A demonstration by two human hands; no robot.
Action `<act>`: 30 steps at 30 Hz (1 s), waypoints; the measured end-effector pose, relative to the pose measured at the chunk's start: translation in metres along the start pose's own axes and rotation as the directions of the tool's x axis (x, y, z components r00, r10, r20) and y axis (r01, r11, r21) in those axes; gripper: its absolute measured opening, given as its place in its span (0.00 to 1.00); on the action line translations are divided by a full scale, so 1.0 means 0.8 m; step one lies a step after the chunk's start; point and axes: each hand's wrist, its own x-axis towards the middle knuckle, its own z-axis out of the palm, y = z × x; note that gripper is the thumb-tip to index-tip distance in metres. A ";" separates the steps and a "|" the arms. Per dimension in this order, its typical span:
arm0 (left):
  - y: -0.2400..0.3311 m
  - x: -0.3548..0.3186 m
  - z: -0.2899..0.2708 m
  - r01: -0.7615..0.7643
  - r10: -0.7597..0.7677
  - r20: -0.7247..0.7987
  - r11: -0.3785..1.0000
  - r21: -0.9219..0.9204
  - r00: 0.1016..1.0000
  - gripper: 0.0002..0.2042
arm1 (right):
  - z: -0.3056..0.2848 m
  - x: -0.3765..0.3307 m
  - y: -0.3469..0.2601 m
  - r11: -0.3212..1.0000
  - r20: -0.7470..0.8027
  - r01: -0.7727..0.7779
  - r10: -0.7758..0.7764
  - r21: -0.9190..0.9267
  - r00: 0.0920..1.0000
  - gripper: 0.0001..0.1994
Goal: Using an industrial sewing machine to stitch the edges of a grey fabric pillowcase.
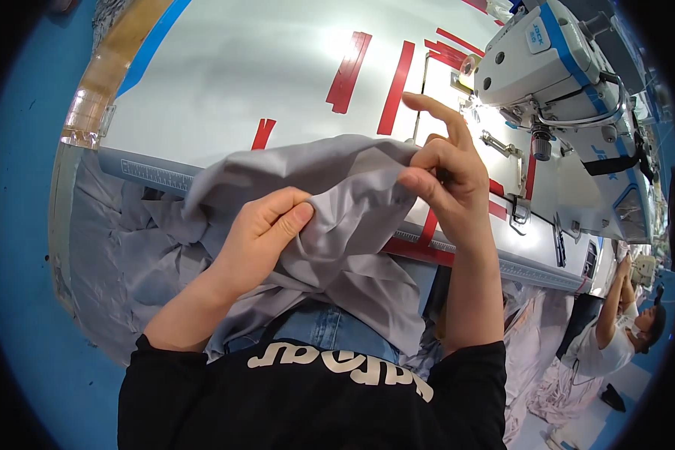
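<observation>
Glossy white sewing table [262, 67], striped with red tape [349, 61], is spread beneath. Soft, wrinkled grey fabric [337, 202] is pinched at its front edge by the left hand [266, 229] and right hand [442, 161], both closed on folds.

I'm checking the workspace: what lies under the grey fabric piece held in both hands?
Under the grey fabric piece show the white sewing table's front edge, blue jeans and more grey cloth hanging at the left. The table edge directly beneath is covered.
</observation>
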 end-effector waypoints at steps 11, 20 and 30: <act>0.008 0.001 0.008 -0.090 0.096 -0.092 0.994 0.066 0.991 0.12 | 0.019 -0.002 -0.006 0.895 -0.143 -0.446 0.439 -0.020 0.887 0.10; -0.019 0.012 0.003 -0.085 0.073 -0.076 0.982 -0.167 0.994 0.17 | 0.013 -0.008 0.009 0.898 -0.203 -0.364 0.319 -0.247 0.926 0.07; -0.003 0.011 0.023 -0.042 0.012 -0.099 0.950 -0.310 0.995 0.16 | 0.020 -0.038 -0.028 0.966 -0.148 -0.256 0.248 -0.033 0.957 0.08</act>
